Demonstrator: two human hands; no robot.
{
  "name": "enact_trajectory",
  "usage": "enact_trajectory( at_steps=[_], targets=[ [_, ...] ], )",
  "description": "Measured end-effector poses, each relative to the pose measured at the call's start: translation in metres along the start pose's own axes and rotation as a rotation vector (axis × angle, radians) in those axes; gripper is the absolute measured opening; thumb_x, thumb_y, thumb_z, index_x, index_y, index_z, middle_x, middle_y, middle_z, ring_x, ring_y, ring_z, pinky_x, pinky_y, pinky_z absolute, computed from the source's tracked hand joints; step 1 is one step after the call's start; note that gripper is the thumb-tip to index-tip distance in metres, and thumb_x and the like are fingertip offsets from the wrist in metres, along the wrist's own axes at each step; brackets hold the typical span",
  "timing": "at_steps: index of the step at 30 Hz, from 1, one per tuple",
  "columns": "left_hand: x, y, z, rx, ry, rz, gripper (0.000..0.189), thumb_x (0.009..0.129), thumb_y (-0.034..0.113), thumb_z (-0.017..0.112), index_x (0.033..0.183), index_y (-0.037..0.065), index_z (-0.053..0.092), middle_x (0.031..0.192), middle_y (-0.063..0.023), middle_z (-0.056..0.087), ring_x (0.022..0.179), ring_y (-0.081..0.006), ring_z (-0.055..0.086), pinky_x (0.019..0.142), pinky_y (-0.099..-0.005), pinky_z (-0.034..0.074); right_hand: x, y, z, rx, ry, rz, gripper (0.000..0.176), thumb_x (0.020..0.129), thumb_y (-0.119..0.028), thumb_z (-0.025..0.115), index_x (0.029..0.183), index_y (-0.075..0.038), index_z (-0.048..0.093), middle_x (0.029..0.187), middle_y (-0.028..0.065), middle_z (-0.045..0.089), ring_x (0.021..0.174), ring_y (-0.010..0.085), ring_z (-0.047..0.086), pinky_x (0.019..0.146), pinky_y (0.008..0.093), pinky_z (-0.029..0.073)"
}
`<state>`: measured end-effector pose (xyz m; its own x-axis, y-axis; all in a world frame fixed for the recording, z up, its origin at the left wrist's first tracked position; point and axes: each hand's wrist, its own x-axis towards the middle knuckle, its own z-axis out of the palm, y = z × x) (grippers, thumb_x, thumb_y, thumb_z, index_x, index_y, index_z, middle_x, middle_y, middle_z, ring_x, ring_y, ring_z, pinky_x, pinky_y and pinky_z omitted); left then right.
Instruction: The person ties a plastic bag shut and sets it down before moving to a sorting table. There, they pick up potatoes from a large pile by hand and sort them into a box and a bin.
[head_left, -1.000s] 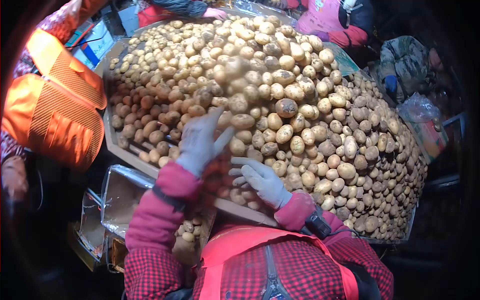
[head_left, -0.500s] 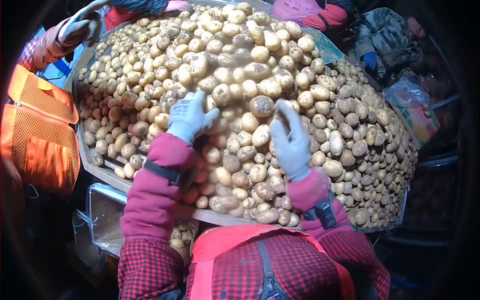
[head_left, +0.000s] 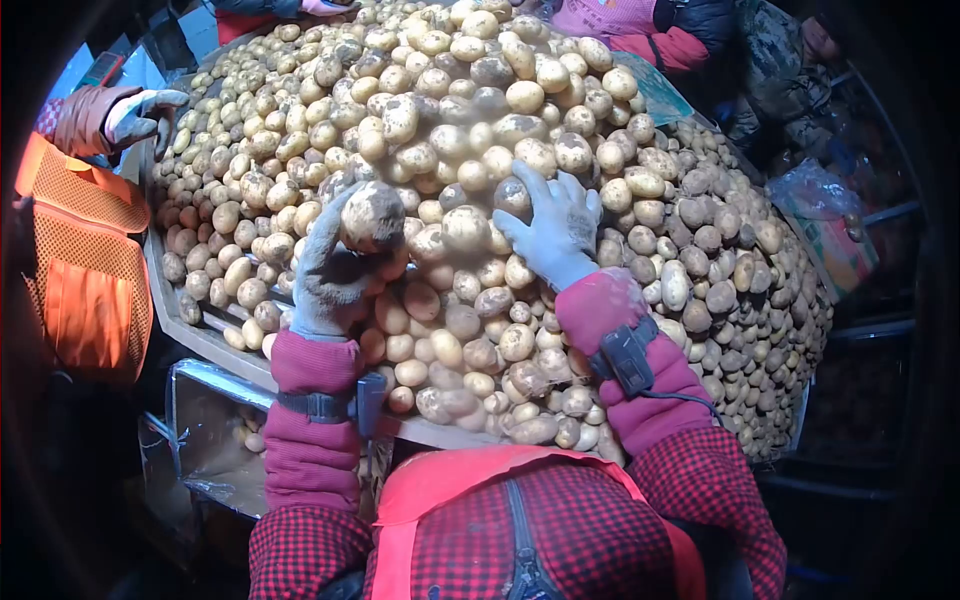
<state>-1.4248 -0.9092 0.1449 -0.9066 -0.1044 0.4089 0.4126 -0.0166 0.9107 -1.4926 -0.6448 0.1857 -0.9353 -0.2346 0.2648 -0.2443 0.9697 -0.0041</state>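
Both my hands wear pale grey gloves and work over a large heap of potatoes (head_left: 470, 290). My left hand (head_left: 325, 280) is curled around a big, soil-stained potato (head_left: 373, 216), lifted a little above the heap. Farther right, my right hand (head_left: 560, 225) reaches over the pile with its back up. Its thumb and forefinger bracket a dark potato (head_left: 512, 198) that sits among the others. Some of the fingertips of my left hand are hidden behind the potato it holds.
A table rim (head_left: 215, 345) borders the heap. At the left stands a person in an orange vest (head_left: 85, 260), a gloved hand (head_left: 145, 115) over the edge. More people are at the far side. A plastic-lined box (head_left: 215, 440) sits below the left front edge.
My left hand has moved left and now has a big potato in it. My right hand has shifted up and left onto a dark potato. The neighbour's gloved hand has come down.
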Motion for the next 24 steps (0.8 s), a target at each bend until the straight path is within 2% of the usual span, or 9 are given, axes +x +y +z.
enact_trajectory(
  at_steps=[4, 8, 10, 13, 14, 17, 18, 21, 24],
  targets=[
    [-0.016, -0.010, 0.013, -0.469, 0.011, -0.250, 0.055, 0.088, -0.009, 0.064, 0.140, 0.005, 0.050, 0.134, -0.0121, 0.057, 0.122, -0.0242, 0.059, 0.097, -0.0377, 0.056, 0.001, -0.005, -0.005, 0.045, 0.003, 0.018, 0.069, 0.076, -0.051, 0.078, 0.136, -0.026, 0.056, 0.113, 0.0099, 0.068, 0.120, 0.0285, 0.052, 0.101, 0.0490, 0.033],
    [-0.034, 0.005, 0.019, -0.484, 0.002, -0.416, 0.045, 0.089, -0.008, 0.064, 0.131, 0.005, 0.054, 0.128, -0.0106, 0.059, 0.109, -0.0212, 0.063, 0.091, -0.0366, 0.058, -0.001, -0.003, 0.000, 0.036, 0.085, -0.055, 0.063, 0.076, -0.051, 0.078, 0.131, -0.026, 0.060, 0.105, 0.0070, 0.067, 0.113, 0.0262, 0.053, 0.100, 0.0494, 0.033],
    [-0.039, 0.014, 0.030, -0.310, -0.038, -0.280, 0.033, 0.097, 0.016, 0.066, 0.125, 0.002, 0.057, 0.125, -0.0113, 0.061, 0.103, -0.0202, 0.066, 0.087, -0.0345, 0.058, 0.000, -0.004, 0.003, -0.002, 0.156, -0.084, 0.058, 0.077, -0.049, 0.078, 0.127, -0.025, 0.061, 0.098, 0.0040, 0.067, 0.108, 0.0242, 0.054, 0.098, 0.0479, 0.034],
    [-0.038, 0.012, 0.037, -1.054, -0.025, -0.677, 0.048, 0.101, 0.044, 0.058, 0.121, 0.000, 0.059, 0.121, -0.0131, 0.064, 0.100, -0.0211, 0.067, 0.087, -0.0357, 0.059, 0.001, -0.001, 0.006, 0.040, 0.153, -0.073, 0.059, 0.076, -0.050, 0.079, 0.126, -0.025, 0.062, 0.097, 0.0035, 0.067, 0.106, 0.0242, 0.055, 0.097, 0.0473, 0.033],
    [-0.039, 0.015, 0.040, -0.840, -0.034, -0.666, 0.063, 0.102, 0.058, 0.047, 0.119, -0.001, 0.060, 0.117, -0.0146, 0.067, 0.097, -0.0235, 0.068, 0.086, -0.0389, 0.059, 0.002, -0.002, 0.001, 0.081, 0.116, -0.051, 0.059, 0.076, -0.048, 0.080, 0.126, -0.021, 0.063, 0.101, 0.0067, 0.067, 0.106, 0.0274, 0.056, 0.098, 0.0469, 0.036],
    [-0.057, 0.013, 0.047, -1.066, -0.009, -0.636, 0.051, 0.104, 0.050, 0.050, 0.117, 0.002, 0.061, 0.120, -0.0185, 0.065, 0.098, -0.0266, 0.067, 0.088, -0.0422, 0.058, -0.001, 0.002, -0.014, 0.497, 0.054, 0.069, 0.067, 0.077, -0.037, 0.084, 0.135, -0.015, 0.059, 0.117, 0.0137, 0.067, 0.108, 0.0274, 0.063, 0.099, 0.0450, 0.047],
    [-0.058, 0.018, 0.045, -1.203, -0.074, -0.679, 0.044, 0.104, 0.044, 0.052, 0.116, 0.003, 0.061, 0.121, -0.0180, 0.065, 0.098, -0.0267, 0.067, 0.087, -0.0423, 0.058, -0.004, 0.001, -0.014, 0.949, 0.079, 0.076, 0.059, 0.079, -0.027, 0.084, 0.132, -0.009, 0.062, 0.112, 0.0101, 0.067, 0.109, 0.0226, 0.061, 0.096, 0.0370, 0.050],
    [-0.071, 0.025, 0.039, -0.894, -0.197, -0.625, 0.043, 0.103, 0.038, 0.055, 0.129, 0.004, 0.057, 0.123, -0.0138, 0.064, 0.103, -0.0223, 0.067, 0.086, -0.0368, 0.058, -0.029, -0.022, -0.056, 1.572, -0.240, 0.081, 0.059, 0.083, -0.012, 0.079, 0.136, -0.003, 0.056, 0.123, 0.0079, 0.063, 0.113, 0.0145, 0.060, 0.099, 0.0317, 0.051],
    [-0.080, 0.045, 0.040, -1.141, -0.080, -0.905, 0.058, 0.100, 0.038, 0.060, 0.147, 0.006, 0.047, 0.134, -0.0114, 0.061, 0.112, -0.0199, 0.064, 0.092, -0.0337, 0.056, -0.049, -0.046, -0.064, 1.603, -0.485, -0.068, 0.071, 0.080, -0.010, 0.083, 0.143, -0.002, 0.050, 0.133, 0.0088, 0.059, 0.120, 0.0161, 0.057, 0.105, 0.0334, 0.047]
  ],
)
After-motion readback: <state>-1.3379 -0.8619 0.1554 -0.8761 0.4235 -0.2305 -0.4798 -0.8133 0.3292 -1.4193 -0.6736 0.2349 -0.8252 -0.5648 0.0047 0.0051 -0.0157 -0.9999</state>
